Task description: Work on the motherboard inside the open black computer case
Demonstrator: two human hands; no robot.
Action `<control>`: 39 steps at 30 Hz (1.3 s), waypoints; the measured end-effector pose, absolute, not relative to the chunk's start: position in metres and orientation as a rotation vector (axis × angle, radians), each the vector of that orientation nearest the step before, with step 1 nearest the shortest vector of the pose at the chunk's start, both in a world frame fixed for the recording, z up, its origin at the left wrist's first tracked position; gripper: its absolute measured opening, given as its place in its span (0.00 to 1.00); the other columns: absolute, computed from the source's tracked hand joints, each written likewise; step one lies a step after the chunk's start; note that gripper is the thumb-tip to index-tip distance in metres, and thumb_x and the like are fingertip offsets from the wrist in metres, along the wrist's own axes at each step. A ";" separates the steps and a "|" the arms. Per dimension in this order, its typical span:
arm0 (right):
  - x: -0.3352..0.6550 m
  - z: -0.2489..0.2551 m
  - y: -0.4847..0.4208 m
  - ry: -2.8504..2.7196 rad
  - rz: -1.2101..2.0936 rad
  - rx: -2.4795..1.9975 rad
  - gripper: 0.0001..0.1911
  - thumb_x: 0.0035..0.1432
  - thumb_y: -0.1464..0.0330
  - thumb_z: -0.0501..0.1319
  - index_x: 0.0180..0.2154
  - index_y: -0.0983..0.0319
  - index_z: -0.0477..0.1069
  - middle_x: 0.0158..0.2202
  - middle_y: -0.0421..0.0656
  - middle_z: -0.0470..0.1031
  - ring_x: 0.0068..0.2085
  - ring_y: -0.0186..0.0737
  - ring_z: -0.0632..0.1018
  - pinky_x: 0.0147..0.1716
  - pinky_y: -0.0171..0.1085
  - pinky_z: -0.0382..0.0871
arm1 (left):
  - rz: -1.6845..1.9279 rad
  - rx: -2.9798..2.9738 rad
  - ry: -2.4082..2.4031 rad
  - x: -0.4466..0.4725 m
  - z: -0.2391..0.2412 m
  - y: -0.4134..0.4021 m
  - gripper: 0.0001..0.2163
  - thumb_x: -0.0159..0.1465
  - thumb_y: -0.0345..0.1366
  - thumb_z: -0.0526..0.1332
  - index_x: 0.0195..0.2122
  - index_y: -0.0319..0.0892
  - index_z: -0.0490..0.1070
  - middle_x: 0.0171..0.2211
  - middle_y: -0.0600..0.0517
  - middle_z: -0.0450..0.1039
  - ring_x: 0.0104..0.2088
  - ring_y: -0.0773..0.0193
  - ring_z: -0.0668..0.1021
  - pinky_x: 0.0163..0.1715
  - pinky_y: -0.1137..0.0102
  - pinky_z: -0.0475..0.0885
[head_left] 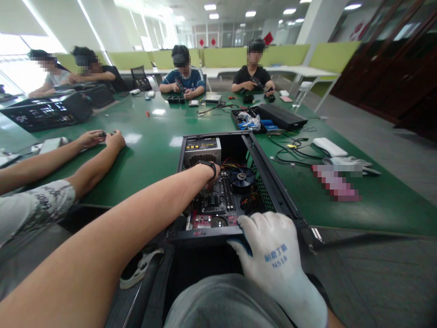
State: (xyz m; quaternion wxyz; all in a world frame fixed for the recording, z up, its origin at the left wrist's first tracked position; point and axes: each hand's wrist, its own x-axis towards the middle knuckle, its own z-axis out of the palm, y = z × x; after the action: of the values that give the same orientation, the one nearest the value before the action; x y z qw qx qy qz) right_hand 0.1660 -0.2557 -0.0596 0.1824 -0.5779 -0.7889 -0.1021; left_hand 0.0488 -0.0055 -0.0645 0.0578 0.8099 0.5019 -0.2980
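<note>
An opened black computer case (278, 182) lies at the table's near edge, its inside facing up. My left hand (213, 176), bare with a black band at the wrist, reaches into it over the motherboard (221, 193). Its fingers point down and are mostly hidden, so what they touch cannot be made out. Beside that hand are the silver power supply (202, 152) and a round black cooling fan (241, 177). My right hand (269, 241), in a white work glove, grips the case's near rim, thumb outside and fingers over the edge. A red circuit board (202, 221) lies inside near that rim.
To the right lie black cables (290, 152), a white box (329, 147), gloves (351, 163) and a blurred pink packet (336, 183). Behind the case stands a black tray (239, 122) with blue-handled tools. A co-worker's hands (105, 138) are at left; several people sit around the table.
</note>
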 end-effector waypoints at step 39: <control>0.169 -0.062 -0.256 -2.235 -0.295 -1.608 0.15 0.53 0.58 0.65 0.41 0.59 0.70 0.32 0.43 0.70 0.35 0.45 0.65 0.37 0.43 0.48 | -1.043 2.547 1.422 0.050 -0.064 -0.006 0.25 0.39 0.44 0.75 0.40 0.40 0.82 0.40 0.44 0.81 0.48 0.46 0.78 0.54 0.62 0.69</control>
State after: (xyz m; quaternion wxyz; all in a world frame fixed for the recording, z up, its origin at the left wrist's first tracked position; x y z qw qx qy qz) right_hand 0.1692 -0.2558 -0.0617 0.1850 -0.5707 -0.7932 -0.1048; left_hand 0.0504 -0.0062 -0.0639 0.0219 0.8220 0.4588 -0.3366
